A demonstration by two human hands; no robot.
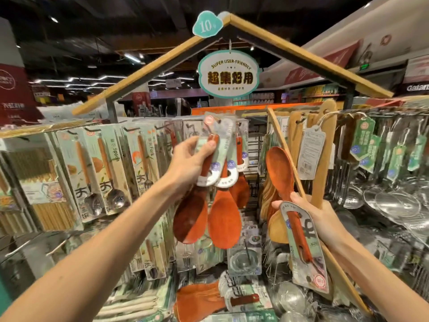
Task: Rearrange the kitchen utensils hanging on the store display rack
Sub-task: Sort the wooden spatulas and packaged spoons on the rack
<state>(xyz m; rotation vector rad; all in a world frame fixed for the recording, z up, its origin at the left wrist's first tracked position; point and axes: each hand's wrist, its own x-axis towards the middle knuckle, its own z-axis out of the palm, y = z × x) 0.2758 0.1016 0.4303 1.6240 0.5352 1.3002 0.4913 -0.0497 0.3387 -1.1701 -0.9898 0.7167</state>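
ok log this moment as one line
left hand: grips red rice paddles | right hand: holds packaged red spoon, bowl up | task: rearranging underway

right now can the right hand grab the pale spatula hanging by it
Probably not: the right hand is full, gripping a red spoon. The spatula hangs close behind it, nothing between.

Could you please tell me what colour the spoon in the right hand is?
The spoon is reddish-brown, clearest in the head view.

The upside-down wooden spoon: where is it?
Head view, right of centre: the right hand holds the wooden spoon bowl-up, between the left hand's rice paddles and pale spatulas.
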